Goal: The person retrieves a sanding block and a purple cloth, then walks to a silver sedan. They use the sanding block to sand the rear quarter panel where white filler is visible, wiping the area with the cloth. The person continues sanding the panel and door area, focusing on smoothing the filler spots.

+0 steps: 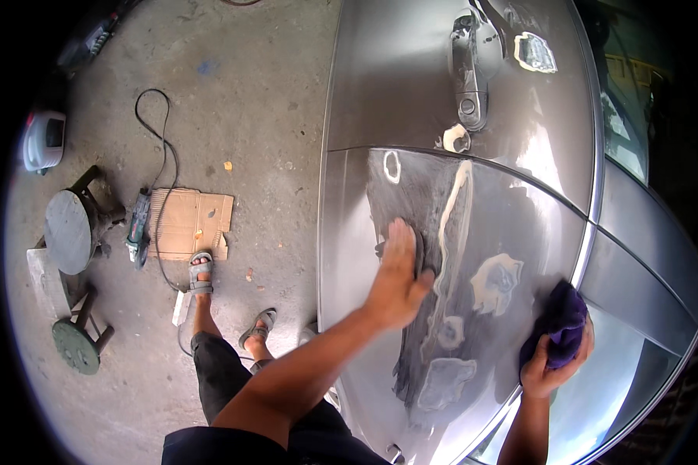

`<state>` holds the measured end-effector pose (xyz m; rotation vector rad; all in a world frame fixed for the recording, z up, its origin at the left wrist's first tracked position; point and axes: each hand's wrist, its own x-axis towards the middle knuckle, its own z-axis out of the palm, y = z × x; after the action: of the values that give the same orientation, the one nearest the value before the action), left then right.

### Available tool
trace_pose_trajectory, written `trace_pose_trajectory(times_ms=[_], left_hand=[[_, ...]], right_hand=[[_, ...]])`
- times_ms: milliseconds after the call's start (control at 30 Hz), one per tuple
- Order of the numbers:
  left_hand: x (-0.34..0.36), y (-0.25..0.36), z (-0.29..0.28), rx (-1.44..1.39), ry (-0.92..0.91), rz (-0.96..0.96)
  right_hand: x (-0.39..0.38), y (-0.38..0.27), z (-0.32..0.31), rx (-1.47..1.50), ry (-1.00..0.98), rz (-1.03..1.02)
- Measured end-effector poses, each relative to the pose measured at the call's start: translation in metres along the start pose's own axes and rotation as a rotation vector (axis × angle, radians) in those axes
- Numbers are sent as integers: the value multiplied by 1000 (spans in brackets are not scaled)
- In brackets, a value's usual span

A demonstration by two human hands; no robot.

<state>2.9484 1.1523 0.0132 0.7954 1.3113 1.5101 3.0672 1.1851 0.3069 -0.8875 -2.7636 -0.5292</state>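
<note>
My left hand (398, 279) lies over a dark sanding pad (419, 246), pressing it against the scuffed grey car door (473, 221). Its fingers are straight and together, the thumb is at the side, and most of the pad is hidden beneath them. Beside it runs a long cream filler streak (451, 209). Several more filler patches mark the panel, among them a cream patch (495, 284) and a grey patch (447, 384). At the right, my right hand (554, 370) grips a bunched purple cloth (560, 318) by the window edge.
Ahead is another car door with a handle (468, 77). On the concrete floor to the left are a corded power tool (139, 226), a cardboard sheet (198, 225), a round stool (70, 231), a smaller stool (77, 346) and a white plastic jug (45, 141). A black cable (171, 151) loops near my feet.
</note>
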Motion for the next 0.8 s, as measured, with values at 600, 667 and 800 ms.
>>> trace_pose_trajectory(times_ms=[600,667,800], left_hand=[[27,31,-14,-91,50,15],[27,29,-13,-141,110,52],[-14,34,8,-41,22,84]], right_hand=[[-2,0,0,-53,-6,-20],[-1,0,0,-46,-9,-7],[0,0,1,-6,-11,-4]])
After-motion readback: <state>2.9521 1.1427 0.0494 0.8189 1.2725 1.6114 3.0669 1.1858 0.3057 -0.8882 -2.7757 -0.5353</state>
